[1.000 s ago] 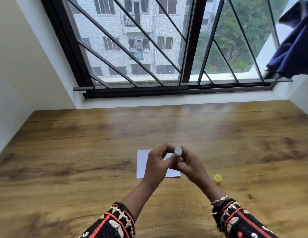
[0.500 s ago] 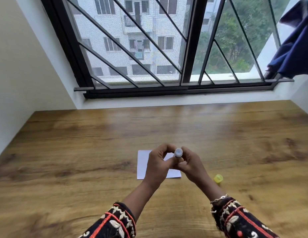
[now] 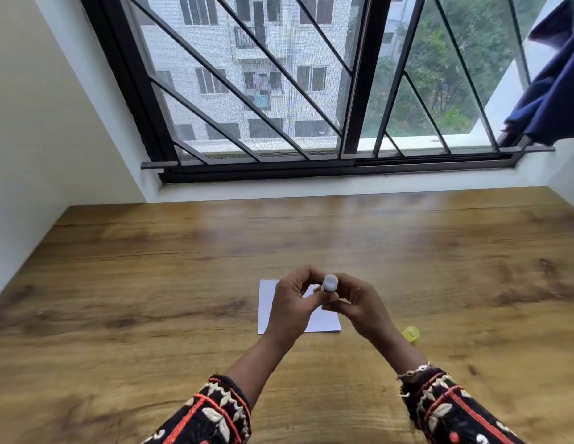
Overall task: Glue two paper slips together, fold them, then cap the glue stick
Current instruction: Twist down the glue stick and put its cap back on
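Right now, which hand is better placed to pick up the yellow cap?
Right. The yellow cap lies on the table close beside the right hand; the left hand is on the far side of the glue stick, which both hands grip.

The left hand [image 3: 290, 304] and right hand [image 3: 359, 302] meet at the glue stick [image 3: 329, 282], both gripping it from either side, forearms [image 3: 260, 357] angled inward.

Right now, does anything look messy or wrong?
Nothing spilled or torn. Only the yellow cap lies loose on the table, apart from the glue stick held by the left hand and right hand over the paper.
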Demonstrator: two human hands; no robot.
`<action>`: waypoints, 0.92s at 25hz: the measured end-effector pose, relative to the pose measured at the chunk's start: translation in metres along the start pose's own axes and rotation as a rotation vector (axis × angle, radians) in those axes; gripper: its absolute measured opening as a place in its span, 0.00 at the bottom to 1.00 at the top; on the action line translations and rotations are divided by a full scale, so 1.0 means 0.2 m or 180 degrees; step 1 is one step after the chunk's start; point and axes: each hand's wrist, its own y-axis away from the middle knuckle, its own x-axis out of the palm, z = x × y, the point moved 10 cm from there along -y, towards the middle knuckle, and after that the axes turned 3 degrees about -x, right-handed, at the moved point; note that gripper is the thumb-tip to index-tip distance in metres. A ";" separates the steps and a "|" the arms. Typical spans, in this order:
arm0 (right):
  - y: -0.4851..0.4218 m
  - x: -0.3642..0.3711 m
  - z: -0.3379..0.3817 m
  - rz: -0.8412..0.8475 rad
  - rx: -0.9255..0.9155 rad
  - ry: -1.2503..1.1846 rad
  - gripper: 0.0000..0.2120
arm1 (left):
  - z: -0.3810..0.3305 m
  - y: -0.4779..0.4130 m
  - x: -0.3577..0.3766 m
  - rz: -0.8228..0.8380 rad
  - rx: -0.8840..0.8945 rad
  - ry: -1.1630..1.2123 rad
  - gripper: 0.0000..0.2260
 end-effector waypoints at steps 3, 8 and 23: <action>0.00 0.01 0.02 -0.0019 -0.0079 0.0298 0.12 | 0.01 0.01 -0.01 -0.0035 -0.0016 0.0051 0.07; -0.01 0.04 0.00 0.0053 -0.0095 0.0592 0.13 | 0.03 0.03 0.00 0.0002 -0.0090 0.0000 0.06; 0.01 0.04 -0.07 -0.0031 0.0171 0.0359 0.19 | 0.04 0.04 -0.01 0.0064 -0.0068 0.0100 0.06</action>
